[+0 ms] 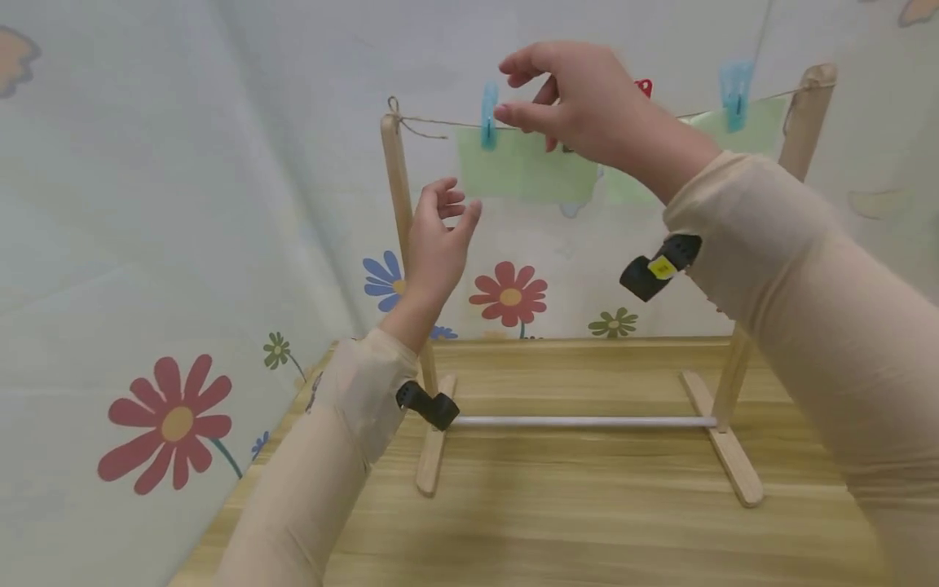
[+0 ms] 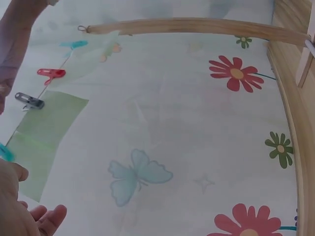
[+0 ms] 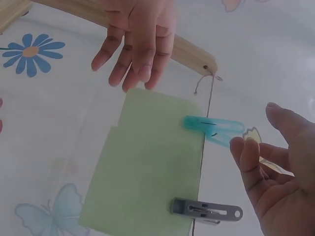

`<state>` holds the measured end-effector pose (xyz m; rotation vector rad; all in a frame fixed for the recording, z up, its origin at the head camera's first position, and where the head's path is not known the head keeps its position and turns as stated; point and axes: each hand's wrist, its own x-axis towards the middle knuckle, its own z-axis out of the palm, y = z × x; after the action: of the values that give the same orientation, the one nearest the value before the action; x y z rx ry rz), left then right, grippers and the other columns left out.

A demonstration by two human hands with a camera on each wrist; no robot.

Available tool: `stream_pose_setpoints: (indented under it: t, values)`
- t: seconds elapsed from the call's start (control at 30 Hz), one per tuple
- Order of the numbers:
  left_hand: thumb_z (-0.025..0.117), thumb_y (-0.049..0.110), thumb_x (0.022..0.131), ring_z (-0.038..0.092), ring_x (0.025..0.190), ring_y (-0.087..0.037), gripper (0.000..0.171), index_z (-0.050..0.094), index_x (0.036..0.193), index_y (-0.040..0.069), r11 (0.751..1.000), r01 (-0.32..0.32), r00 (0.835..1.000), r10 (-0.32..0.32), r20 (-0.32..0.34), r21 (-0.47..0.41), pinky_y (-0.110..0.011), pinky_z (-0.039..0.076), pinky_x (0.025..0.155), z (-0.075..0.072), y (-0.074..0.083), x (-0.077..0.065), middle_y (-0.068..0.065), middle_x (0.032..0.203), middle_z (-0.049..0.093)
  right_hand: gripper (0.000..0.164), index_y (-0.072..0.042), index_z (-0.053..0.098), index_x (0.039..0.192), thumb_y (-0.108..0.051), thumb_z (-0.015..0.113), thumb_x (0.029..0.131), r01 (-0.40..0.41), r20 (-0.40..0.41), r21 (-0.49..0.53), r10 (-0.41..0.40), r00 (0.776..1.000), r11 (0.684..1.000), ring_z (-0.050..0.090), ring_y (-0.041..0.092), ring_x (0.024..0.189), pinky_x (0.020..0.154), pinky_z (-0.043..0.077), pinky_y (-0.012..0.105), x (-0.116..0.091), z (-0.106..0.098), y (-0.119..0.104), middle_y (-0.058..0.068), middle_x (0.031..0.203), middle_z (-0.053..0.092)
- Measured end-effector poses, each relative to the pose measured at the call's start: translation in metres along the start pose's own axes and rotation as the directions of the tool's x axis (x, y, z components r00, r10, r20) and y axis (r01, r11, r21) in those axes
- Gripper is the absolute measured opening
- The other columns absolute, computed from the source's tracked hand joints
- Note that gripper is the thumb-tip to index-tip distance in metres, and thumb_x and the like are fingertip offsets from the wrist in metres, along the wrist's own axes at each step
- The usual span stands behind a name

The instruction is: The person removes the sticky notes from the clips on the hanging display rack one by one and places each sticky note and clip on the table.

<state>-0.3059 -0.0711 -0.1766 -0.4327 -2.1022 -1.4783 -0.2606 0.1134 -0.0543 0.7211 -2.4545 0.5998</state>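
Pale green paper [image 1: 528, 175] hangs from a string by a light blue clothespin [image 1: 488, 118] and a grey clothespin [image 3: 209, 210]. In the right wrist view, two pieces of the green paper overlap. Beside the handles of the blue clothespin is my right hand [image 1: 594, 106], thumb and fingers apart and loosely bent, with nothing in them. My left hand [image 1: 440, 244] is raised near the paper's lower left corner, its fingers loosely bent and holding nothing. The right hand covers most of the grey clothespin in the head view.
Farther right, a red clothespin [image 2: 51, 73] and another blue clothespin [image 1: 736, 96] hold more green paper [image 1: 759, 126]. The string runs between two wooden posts [image 1: 397, 171], joined low by a white rod [image 1: 579, 421], on a wooden table [image 1: 587, 505]. A flower-patterned sheet hangs behind.
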Motion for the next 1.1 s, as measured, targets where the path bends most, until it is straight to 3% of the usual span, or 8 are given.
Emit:
stream_pose_setpoints:
  t: [0.1, 0.27, 0.37, 0.47, 0.77, 1.1]
  values:
    - [0.058, 0.024, 0.096, 0.056, 0.111, -0.017, 0.046, 0.043, 0.137, 0.010, 0.997, 0.028, 0.999, -0.029, -0.014, -0.070, -0.026, 0.055, 0.090, 0.002, 0.000, 0.005, -0.009, 0.124, 0.056, 0.062, -0.018, 0.036, 0.148, -0.043, 0.055, 0.095, -0.031, 0.044, -0.015, 0.031, 0.999, 0.999, 0.061, 0.018, 0.077, 0.069, 0.049, 0.021, 0.013, 0.004, -0.007, 0.001, 0.145, 0.048]
    - [0.059, 0.017, 0.095, 0.057, 0.100, -0.016, 0.039, 0.049, 0.132, 0.009, 0.985, 0.050, 0.997, -0.058, -0.045, -0.164, -0.022, 0.057, 0.077, 0.004, -0.003, 0.009, -0.008, 0.109, 0.057, 0.067, -0.016, 0.027, 0.152, -0.042, 0.053, 0.096, -0.066, 0.118, -0.047, 0.071, 0.990, 0.997, 0.064, 0.022, 0.102, 0.091, 0.054, 0.031, 0.026, 0.009, -0.014, 0.005, 0.152, 0.040]
    - [0.060, 0.016, 0.095, 0.058, 0.094, -0.014, 0.035, 0.052, 0.127, 0.008, 0.983, 0.055, 0.996, -0.066, -0.063, -0.173, -0.020, 0.057, 0.071, 0.004, -0.004, 0.009, -0.005, 0.103, 0.058, 0.064, -0.013, 0.030, 0.151, -0.039, 0.051, 0.097, -0.056, 0.122, -0.070, 0.064, 0.990, 0.996, 0.063, 0.023, 0.111, 0.098, 0.052, 0.034, 0.029, 0.011, -0.015, 0.008, 0.149, 0.043]
    - [0.061, 0.016, 0.094, 0.059, 0.088, -0.013, 0.030, 0.055, 0.122, 0.007, 0.983, 0.061, 0.994, -0.076, -0.080, -0.176, -0.019, 0.057, 0.067, 0.002, -0.004, 0.009, -0.003, 0.097, 0.059, 0.057, -0.010, 0.037, 0.147, -0.035, 0.050, 0.099, -0.033, 0.106, -0.096, 0.043, 0.993, 0.995, 0.061, 0.024, 0.107, 0.100, 0.050, 0.034, 0.031, 0.012, -0.015, 0.009, 0.144, 0.049]
    - [0.062, 0.014, 0.093, 0.059, 0.075, -0.009, 0.018, 0.060, 0.108, 0.003, 0.982, 0.032, 0.992, -0.055, -0.117, -0.188, -0.017, 0.054, 0.060, -0.002, 0.000, 0.006, 0.002, 0.084, 0.059, 0.044, -0.008, 0.050, 0.138, -0.029, 0.050, 0.099, -0.029, 0.098, -0.080, 0.036, 0.995, 0.996, 0.063, 0.021, 0.102, 0.091, 0.051, 0.031, 0.030, 0.013, -0.015, 0.009, 0.131, 0.058]
    - [0.061, 0.014, 0.094, 0.058, 0.073, -0.011, 0.014, 0.060, 0.103, 0.004, 0.979, -0.001, 0.989, -0.029, -0.143, -0.206, -0.016, 0.051, 0.055, -0.004, 0.004, 0.003, 0.003, 0.080, 0.057, 0.037, -0.013, 0.056, 0.134, -0.027, 0.049, 0.100, -0.033, -0.001, -0.061, 0.033, 0.999, 0.998, 0.055, 0.015, 0.094, 0.070, 0.044, 0.021, 0.028, 0.013, -0.015, 0.005, 0.123, 0.061]
